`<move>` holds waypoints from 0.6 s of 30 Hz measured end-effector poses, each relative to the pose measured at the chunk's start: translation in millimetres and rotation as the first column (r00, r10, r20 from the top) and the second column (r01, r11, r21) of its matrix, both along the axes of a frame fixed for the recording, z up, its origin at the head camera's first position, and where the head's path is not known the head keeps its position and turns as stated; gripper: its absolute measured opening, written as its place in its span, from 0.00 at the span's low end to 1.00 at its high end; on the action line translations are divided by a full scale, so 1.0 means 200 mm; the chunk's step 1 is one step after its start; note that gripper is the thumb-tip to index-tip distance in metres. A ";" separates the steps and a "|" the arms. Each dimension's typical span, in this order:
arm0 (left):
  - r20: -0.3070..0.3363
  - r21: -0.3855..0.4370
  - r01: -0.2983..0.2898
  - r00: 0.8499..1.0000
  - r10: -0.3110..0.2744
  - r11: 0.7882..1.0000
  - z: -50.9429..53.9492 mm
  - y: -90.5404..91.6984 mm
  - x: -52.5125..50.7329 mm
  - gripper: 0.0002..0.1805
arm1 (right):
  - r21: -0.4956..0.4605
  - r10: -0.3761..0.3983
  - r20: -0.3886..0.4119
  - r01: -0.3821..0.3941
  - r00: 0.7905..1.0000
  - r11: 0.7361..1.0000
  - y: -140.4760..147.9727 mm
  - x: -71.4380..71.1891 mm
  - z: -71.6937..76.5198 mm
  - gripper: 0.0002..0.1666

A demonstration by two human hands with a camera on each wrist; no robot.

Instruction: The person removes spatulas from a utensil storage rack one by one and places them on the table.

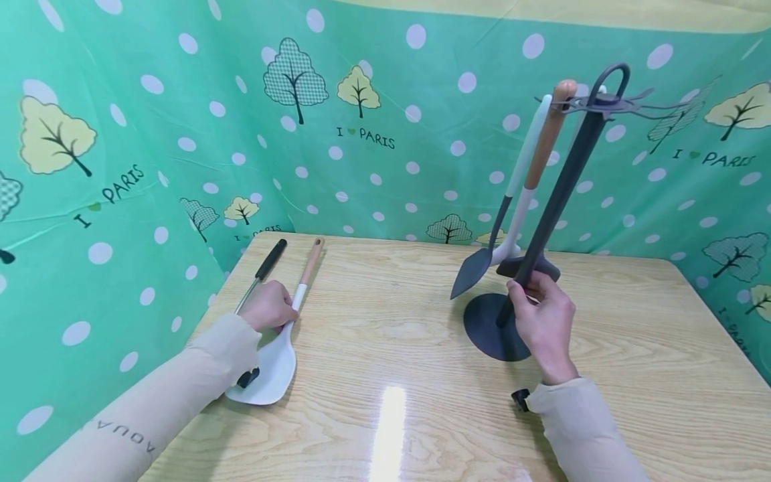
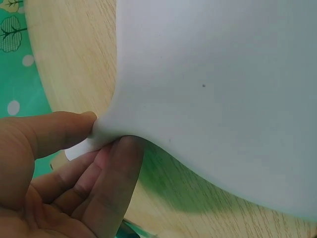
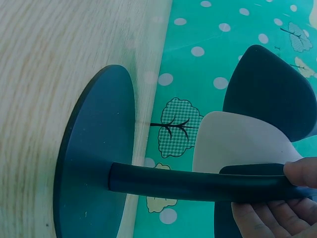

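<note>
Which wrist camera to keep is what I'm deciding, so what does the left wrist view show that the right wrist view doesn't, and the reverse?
Only the left wrist view shows the left hand pinching the neck of a white spatula.

Only the right wrist view shows the right hand gripping a dark pole, its round base, a dark utensil head and a pale one.

Both show the wooden table and green dotted cloth with printed trees.
</note>
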State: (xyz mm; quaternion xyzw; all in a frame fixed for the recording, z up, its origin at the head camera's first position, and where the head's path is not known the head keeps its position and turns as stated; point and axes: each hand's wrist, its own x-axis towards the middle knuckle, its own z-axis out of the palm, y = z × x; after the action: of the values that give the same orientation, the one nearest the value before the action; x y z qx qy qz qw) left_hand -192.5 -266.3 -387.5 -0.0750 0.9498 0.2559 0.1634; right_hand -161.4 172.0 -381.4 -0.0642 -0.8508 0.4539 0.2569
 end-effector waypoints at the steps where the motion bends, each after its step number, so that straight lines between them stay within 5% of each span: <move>1: 0.001 -0.002 0.000 1.000 0.000 1.000 0.00 0.00 0.00 0.08 | 0.000 0.000 0.000 0.000 1.000 1.000 0.00 0.00 0.00 0.14; 18: 0.007 -0.017 0.011 1.000 -0.011 1.000 0.00 0.00 0.00 0.06 | 0.011 0.005 -0.015 -0.005 1.000 1.000 0.00 0.00 -0.01 0.15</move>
State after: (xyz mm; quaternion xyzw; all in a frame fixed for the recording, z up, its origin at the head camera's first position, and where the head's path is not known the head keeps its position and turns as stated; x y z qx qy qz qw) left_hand -191.9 -266.4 -387.8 -0.0720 0.9517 0.2467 0.1677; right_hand -161.7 172.9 -383.0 -0.0572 -0.8515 0.4503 0.2627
